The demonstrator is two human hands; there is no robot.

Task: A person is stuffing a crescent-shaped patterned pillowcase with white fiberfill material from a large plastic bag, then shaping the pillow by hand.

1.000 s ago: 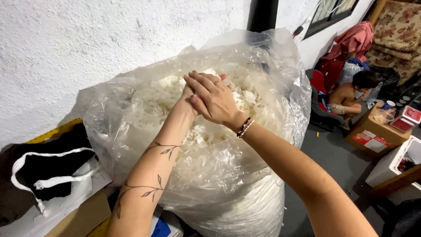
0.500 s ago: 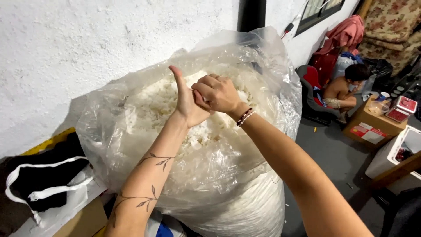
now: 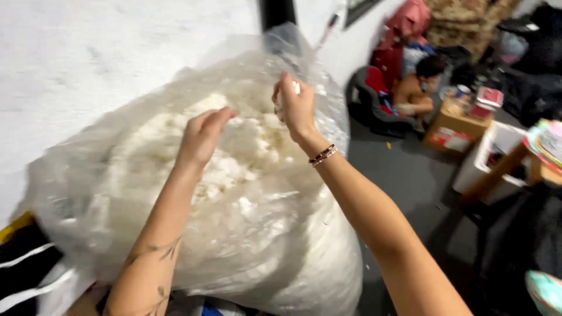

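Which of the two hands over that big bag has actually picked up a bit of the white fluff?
The right hand, the one with the bracelet: it pinches a small white tuft above the clear plastic bag. The left hand only hovers over the stuffing.

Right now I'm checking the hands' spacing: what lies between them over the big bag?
In the head view, only white fluffy stuffing inside the clear plastic bag lies between left hand and right hand.
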